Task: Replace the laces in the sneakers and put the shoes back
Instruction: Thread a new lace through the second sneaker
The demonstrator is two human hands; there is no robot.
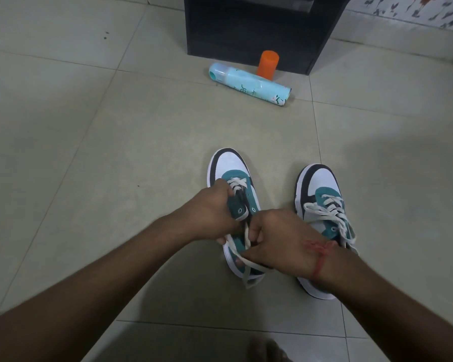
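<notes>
The tiled floor [115, 152] is carrying everything, with a dark cabinet [259, 27] standing at its far edge. Just in front of the cabinet a pale blue spray can [249, 84] is lying on its side, and an orange cylinder [267, 64] is standing upright, touching it.

Nearer the person, the two sneakers are sitting side by side, toes pointing toward the cabinet. The right sneaker [322, 194] is looking fully laced, its white lace crossing up the eyelets and its ends trailing loose, so that half appears done bar any tying. The left sneaker [230, 173] is showing only one crossing near the toe, with upper eyelets still bare.

The left hand [209, 212] is curling round the teal side panel of the left sneaker, steadying it. The right hand [280, 236] has its grip pinching the white lace [246, 239], whose loose length is draping over the heel.

By my judgement, the task is roughly past halfway: threading this sneaker, then putting both back, is remaining.
</notes>
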